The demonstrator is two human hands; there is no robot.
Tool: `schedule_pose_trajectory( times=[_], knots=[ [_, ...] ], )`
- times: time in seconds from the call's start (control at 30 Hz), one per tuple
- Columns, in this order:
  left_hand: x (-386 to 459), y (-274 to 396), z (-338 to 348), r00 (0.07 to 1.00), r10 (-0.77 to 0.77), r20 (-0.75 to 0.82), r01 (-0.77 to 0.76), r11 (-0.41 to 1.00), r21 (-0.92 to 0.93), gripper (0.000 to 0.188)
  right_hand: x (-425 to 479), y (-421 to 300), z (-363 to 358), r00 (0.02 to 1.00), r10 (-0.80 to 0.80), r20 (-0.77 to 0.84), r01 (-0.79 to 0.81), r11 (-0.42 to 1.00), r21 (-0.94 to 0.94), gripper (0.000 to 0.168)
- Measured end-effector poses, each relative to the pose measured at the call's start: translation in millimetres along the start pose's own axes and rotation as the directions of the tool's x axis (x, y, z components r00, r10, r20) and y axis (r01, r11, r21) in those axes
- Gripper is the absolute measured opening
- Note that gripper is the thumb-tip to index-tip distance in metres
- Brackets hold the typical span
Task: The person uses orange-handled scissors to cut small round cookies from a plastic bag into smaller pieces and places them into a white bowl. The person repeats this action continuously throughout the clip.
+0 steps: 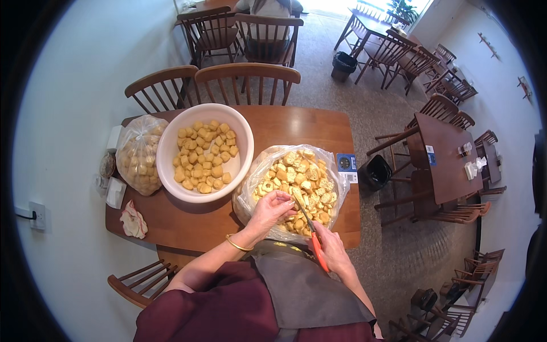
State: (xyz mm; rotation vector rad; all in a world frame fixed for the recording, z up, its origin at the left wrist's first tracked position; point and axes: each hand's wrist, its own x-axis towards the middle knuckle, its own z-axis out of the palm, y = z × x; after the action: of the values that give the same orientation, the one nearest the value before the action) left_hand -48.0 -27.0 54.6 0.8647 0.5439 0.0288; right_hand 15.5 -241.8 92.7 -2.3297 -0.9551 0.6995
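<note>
My right hand (332, 249) grips red-handled scissors (317, 248), their blades pointing up and left over an opened clear plastic bag (343, 190). Between the fingertips of my left hand (270, 213) is a piece of fried tofu puff (298, 196), right at the blade tips. Whether the blades are cutting into it I cannot tell. Many cut tofu puffs (314, 172) with pale, spongy insides fill the bag. Left of it stands a white plastic basin (164, 175) holding whole golden tofu puffs (205, 156).
A tied plastic bag of puffs (140, 160) leans near the basin. A crumpled cloth (133, 220), a tissue pack (115, 193) and a jar (107, 165) line the wooden table's (295, 122) left side. Chairs (248, 77) stand beyond; a black bin (376, 172) is at right. A person (267, 25) sits farther off.
</note>
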Motion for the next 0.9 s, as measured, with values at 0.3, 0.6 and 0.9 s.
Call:
schedule_pose_trajectory(
  times=[0.3,0.6,0.9],
  knots=[
    [12.8,-8.3,-7.9,0.997,0.070,-0.019,-0.067,0.993,0.101,0.018,9.5,-4.0,4.6,0.993,0.080,0.082,-0.086,0.993,0.083,0.038],
    [12.2,-10.9,-23.5,0.994,-0.078,0.077,0.091,0.980,-0.179,0.010,2.9,13.1,2.9,0.978,0.174,0.115,-0.190,0.970,0.150,0.044],
    [14.2,-8.4,-23.0,0.990,-0.054,0.130,0.092,0.947,-0.308,0.010,-1.5,11.4,-3.1,1.000,0.021,0.021,-0.019,0.998,-0.061,0.054]
  ],
)
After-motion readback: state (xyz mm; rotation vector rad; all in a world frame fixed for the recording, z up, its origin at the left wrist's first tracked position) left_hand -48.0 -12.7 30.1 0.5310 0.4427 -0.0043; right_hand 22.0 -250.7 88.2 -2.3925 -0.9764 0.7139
